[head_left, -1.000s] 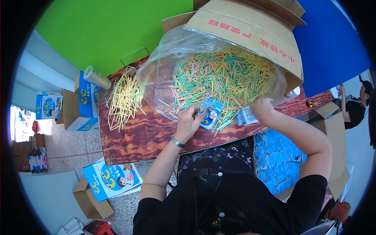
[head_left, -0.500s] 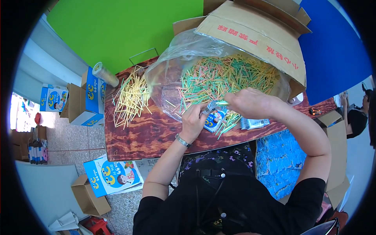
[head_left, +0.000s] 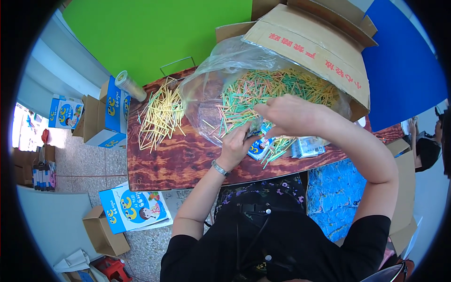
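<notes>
My left hand (head_left: 235, 144), with a metal watch on the wrist, is closed on a small clear packet (head_left: 256, 125) at the table's front middle. Just above the packet's open end, my right hand (head_left: 292, 115) has its fingers bent downward; what they hold, if anything, is hidden. Under the hands lie a blue-and-white printed packet (head_left: 257, 148) and a few loose coloured sticks (head_left: 277, 151). Another flat blue-and-white packet (head_left: 307, 147) is beneath my right forearm. Behind my hands, a large heap of thin pink, green and yellow sticks (head_left: 246, 89) spills from a clear plastic bag (head_left: 199, 89).
The bag comes out of a tipped cardboard carton (head_left: 310, 51). Yellow sticks (head_left: 162, 110) form a pile at the table's left, beside a clear plastic tub (head_left: 131, 86). Blue printed boxes (head_left: 136, 209) stand left of the wooden table (head_left: 164, 171). Another person (head_left: 426, 150) is at far right.
My right hand has shifted a little left, over the packet, with its fingers turned down. Green sticks seen between my hands earlier are now hidden. The whole view has tilted slightly.
</notes>
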`<state>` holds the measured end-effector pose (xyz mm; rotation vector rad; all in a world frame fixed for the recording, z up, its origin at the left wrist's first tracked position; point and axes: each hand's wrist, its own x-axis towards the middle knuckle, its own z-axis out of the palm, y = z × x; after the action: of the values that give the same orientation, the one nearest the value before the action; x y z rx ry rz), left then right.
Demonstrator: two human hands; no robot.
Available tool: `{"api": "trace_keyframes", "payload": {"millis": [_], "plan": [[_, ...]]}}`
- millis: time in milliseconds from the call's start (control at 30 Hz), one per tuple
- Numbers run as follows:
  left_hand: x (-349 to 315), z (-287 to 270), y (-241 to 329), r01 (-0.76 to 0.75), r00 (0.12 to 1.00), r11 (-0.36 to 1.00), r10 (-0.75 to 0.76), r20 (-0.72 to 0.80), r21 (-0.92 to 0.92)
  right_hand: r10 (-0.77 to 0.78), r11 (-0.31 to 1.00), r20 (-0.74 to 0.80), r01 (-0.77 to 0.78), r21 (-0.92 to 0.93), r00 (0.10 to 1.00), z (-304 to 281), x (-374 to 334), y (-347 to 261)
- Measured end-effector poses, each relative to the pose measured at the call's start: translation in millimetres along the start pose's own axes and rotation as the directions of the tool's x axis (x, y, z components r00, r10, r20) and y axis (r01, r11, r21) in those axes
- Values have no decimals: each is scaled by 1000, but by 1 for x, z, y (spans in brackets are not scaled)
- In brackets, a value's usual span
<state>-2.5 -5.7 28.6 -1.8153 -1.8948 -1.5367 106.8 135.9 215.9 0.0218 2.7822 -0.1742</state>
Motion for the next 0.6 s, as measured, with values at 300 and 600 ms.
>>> {"api": "trace_keyframes", "payload": {"millis": [300,600], "plan": [[-12,-1,-11,152,988,968,-143,56,-199,-77,965,-555,202,168,828,87,25,18],[-15,-25,-137,484,866,846,-499,-11,-225,273,961,-443,-218,171,854,129,40,40]]}}
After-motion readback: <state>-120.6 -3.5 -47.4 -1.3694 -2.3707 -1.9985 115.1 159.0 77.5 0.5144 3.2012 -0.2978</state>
